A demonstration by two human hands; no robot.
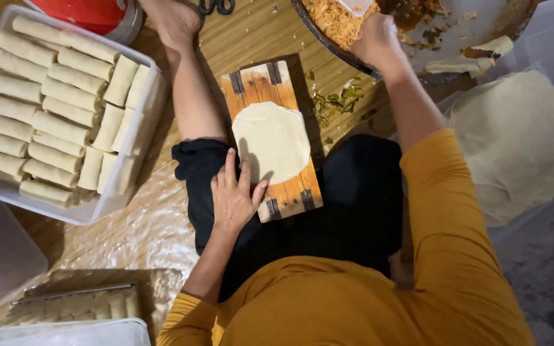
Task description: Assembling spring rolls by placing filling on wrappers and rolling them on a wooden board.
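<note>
The left hand (232, 198) lay flat, fingers spread, on the wooden board's (251, 86) near-left corner, touching the round wrapper (272, 141) centred on it. Beyond the board, the right hand (374, 40) closed on a white scoop (357, 6) in the filling pan (456, 32).

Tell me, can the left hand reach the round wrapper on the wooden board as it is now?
Probably yes: the left hand rests at the edge of the wooden board, its fingertips beside the round wrapper, and nothing lies between them.
</note>
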